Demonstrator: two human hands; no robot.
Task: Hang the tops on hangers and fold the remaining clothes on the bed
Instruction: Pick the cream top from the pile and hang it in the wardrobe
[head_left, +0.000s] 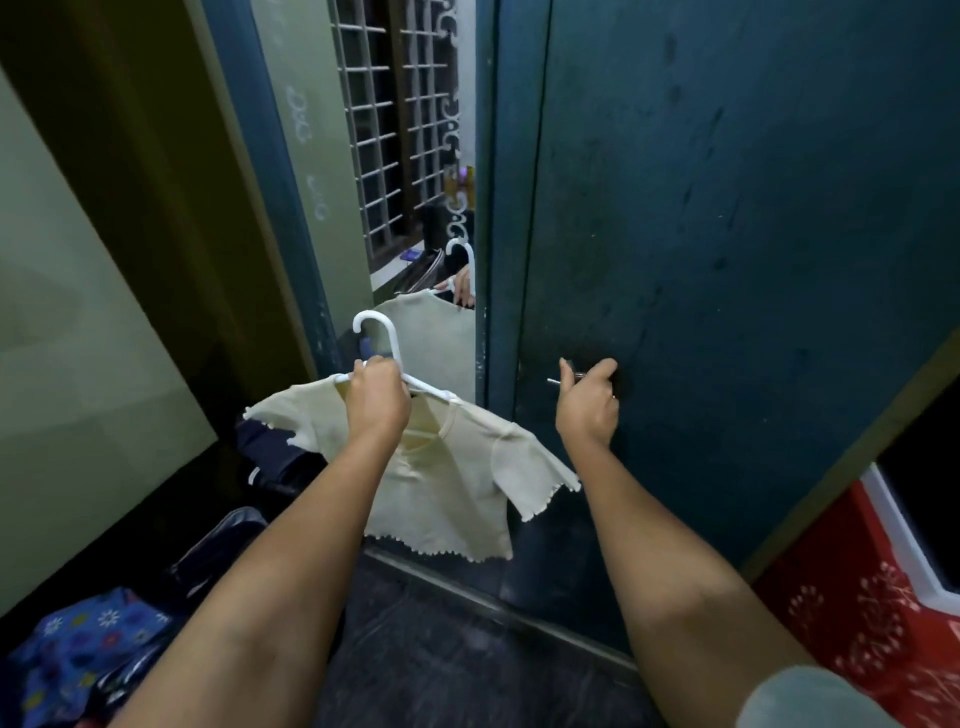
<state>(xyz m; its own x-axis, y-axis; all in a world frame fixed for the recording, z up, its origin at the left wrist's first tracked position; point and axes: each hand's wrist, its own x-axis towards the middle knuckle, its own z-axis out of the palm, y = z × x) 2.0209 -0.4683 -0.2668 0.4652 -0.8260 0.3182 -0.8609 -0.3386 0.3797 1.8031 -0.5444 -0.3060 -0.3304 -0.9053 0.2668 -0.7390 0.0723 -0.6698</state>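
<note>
At wardrobe door (727, 208), left hand (376, 397) gripping hanger (382, 338), top (457, 483)

Dark teal wardrobe door (727, 234) fills right side, surface scuffed. Narrow mirror strip (415, 182) beside it reflects barred window (395, 119). Pale green wall (78, 338) at left, olive-brown panel (156, 156) next to it. Dark floor (426, 649). Red patterned fabric (857, 597) at lower right, possibly bedding. Light dim.

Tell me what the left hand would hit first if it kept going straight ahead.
Probably the mirror on the wardrobe: the left hand, holding the hanger with the cream top, points toward it. Depth is uncertain.
</note>
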